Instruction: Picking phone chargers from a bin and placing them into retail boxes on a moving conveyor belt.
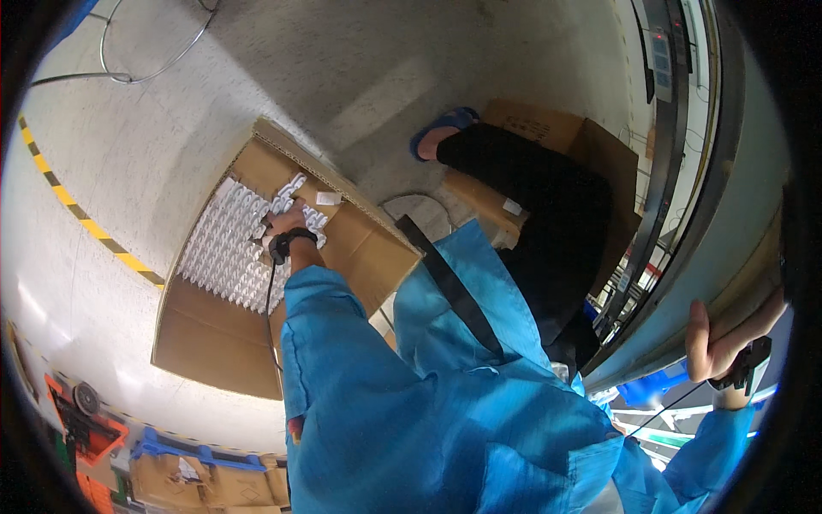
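My left hand (281,224), with a black wrist strap, reaches down into an open cardboard box (214,343) on the floor. Its fingers are closed on a few small white plastic parts (291,193) lifted from the packed layer of white parts (224,248) that fills the box. My right hand (728,338) is far out at the right, gripping the edge of a grey workbench (685,291); it also wears a black wrist strap. My blue coat sleeves and front fill the lower middle of the view.
A seated person in black trousers and a blue slipper (441,128) is beyond me, beside another cardboard box (548,128). A yellow-black floor line (86,224) runs at the left. Blue and orange items and flattened cartons (171,475) lie at the lower left.
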Available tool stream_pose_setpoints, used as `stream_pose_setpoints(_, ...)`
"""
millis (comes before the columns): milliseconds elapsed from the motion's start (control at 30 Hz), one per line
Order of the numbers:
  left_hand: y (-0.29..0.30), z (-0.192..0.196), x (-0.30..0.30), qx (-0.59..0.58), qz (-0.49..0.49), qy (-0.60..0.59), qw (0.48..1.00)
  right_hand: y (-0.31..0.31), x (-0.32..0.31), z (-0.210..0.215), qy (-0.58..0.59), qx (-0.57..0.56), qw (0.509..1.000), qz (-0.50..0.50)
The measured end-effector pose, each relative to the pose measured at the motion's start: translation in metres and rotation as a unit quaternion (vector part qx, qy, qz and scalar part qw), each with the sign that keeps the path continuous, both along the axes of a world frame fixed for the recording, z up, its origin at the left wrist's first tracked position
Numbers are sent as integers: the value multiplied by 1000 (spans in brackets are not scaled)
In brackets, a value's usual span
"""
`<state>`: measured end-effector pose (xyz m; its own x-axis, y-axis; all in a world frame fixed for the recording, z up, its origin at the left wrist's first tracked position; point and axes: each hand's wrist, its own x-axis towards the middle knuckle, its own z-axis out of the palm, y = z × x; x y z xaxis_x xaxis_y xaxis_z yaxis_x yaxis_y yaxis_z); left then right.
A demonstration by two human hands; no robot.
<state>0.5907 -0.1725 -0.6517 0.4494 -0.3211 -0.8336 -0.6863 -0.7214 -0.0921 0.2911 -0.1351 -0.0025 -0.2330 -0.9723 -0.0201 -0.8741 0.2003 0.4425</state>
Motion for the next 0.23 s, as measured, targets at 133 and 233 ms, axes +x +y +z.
stream_pose_setpoints(133,-2,-12,-10,-12,21,-9,1000,10,-12,7,26,23,998,61)
stream_pose_setpoints(233,24,-63,-10,1,-64,-112,992,3,-10,0,-15,-5,999,41)
